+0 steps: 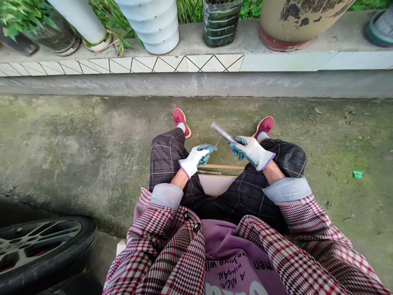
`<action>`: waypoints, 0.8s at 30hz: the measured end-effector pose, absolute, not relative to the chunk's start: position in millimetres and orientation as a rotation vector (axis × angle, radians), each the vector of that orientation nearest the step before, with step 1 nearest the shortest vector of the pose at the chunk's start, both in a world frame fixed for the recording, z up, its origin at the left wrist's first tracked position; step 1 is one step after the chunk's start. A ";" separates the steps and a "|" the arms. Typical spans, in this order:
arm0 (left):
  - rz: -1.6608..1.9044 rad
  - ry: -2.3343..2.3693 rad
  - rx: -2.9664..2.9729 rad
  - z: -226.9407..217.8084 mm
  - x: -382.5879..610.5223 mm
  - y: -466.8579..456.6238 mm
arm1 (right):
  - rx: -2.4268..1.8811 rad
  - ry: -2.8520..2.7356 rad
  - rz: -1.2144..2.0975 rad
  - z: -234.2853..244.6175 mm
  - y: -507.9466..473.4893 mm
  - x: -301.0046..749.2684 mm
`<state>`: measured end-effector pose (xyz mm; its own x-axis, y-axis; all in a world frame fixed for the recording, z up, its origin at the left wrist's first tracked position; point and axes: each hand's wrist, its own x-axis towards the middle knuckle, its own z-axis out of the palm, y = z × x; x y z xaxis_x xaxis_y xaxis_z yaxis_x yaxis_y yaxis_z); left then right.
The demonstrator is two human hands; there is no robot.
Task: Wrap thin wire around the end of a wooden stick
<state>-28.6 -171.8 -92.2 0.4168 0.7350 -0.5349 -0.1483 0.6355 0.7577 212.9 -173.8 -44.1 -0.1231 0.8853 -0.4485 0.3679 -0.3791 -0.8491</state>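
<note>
Wire (226, 136), thin, silvery and metal, runs from the pinching fingers of the white-and-blue-gloved left hand (199, 157) to coils around a slim grey tube (217, 128) grasped by the likewise gloved right hand (250, 150), apparently mid-winding or unwinding, so the next turn calls for steady tension.

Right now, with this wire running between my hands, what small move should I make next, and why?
I'd probably ease your left hand slightly away to straighten the wire: its loose strand curves between your hands, while your right hand grips the rod it is wound around.
</note>
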 end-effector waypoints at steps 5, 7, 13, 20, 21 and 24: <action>0.606 1.011 0.730 -86.5 -23.0 -174.5 | -1.882 -1.689 1.244 -62.0 -169.0 212.6; 0.616 1.013 0.724 -82.7 -21.7 -175.3 | -1.887 -1.656 1.208 -65.7 -169.8 210.3; 0.615 0.992 0.702 -79.6 -17.0 -179.6 | -1.803 -1.518 1.313 -62.7 -174.3 203.9; 0.622 1.090 0.738 -93.2 -10.9 -179.5 | -1.362 -1.147 1.942 -39.4 -188.3 210.9; 0.611 1.117 0.755 -95.9 -11.5 -178.8 | -1.323 -1.173 2.021 -38.0 -189.8 213.4; 0.604 1.086 0.807 -101.5 -15.3 -176.6 | -1.234 -1.404 2.194 -37.3 -189.7 218.6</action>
<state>-15.3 -176.6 -101.5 0.3596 0.7696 -0.5276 -0.0425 0.5783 0.8147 218.6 -189.7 -37.3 -0.6064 0.6051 -0.5159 0.2149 -0.5000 -0.8389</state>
